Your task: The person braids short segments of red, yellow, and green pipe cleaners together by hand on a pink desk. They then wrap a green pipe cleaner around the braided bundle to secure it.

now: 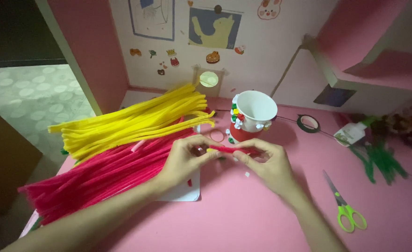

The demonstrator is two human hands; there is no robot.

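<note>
Pinching a red pipe cleaner (231, 150) at each end, the left hand (183, 161) and right hand (266, 163) held it horizontal, both equally near, fingers closed.

Green-handled scissors (346, 207) on my pink worktop (243, 219), black tape roll (308, 123) beyond them, white paper cup with coloured pompoms (252, 116), yellow pipe-cleaner bundle (136, 121), green pipe cleaners (379, 161) far right, animal stickers (214, 28) on the wall

Pink table (243, 219) bears pipe cleaners (122, 135), cup (252, 116), scissors (346, 205).
</note>
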